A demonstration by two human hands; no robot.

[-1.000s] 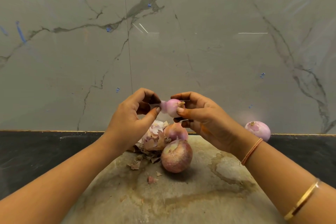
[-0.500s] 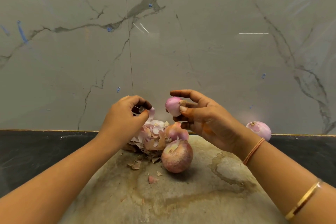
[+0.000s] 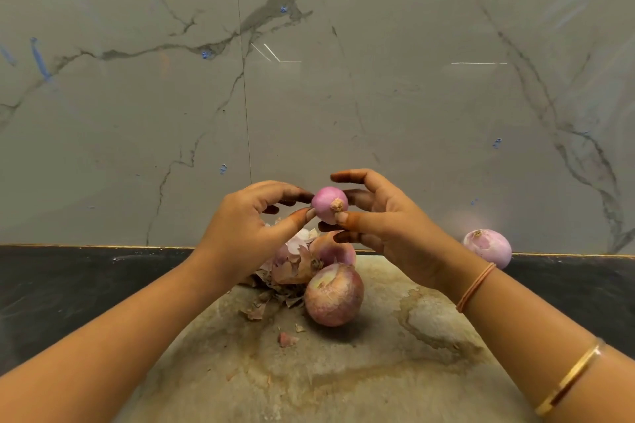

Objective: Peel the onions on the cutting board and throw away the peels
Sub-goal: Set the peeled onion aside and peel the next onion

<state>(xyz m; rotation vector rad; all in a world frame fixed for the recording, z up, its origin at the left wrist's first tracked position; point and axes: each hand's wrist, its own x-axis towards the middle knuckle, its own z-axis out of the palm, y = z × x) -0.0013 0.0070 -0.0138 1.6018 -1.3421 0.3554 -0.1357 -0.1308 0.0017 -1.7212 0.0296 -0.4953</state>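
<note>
A small pink onion is held in the air above the round stained cutting board. My right hand grips it between thumb and fingers, root end facing me. My left hand pinches its left side with thumb and fingertips. Below lie a large unpeeled onion, another onion behind it, and a heap of dry peels, partly hidden by my left hand.
A peeled pale onion sits on the dark countertop at the right, against the grey marble wall. Small peel scraps lie on the board in front of the large onion.
My left hand pulled a peel away to the left and down to the heap, then came back up to the small onion. My right hand turned the onion so its root faces me.
</note>
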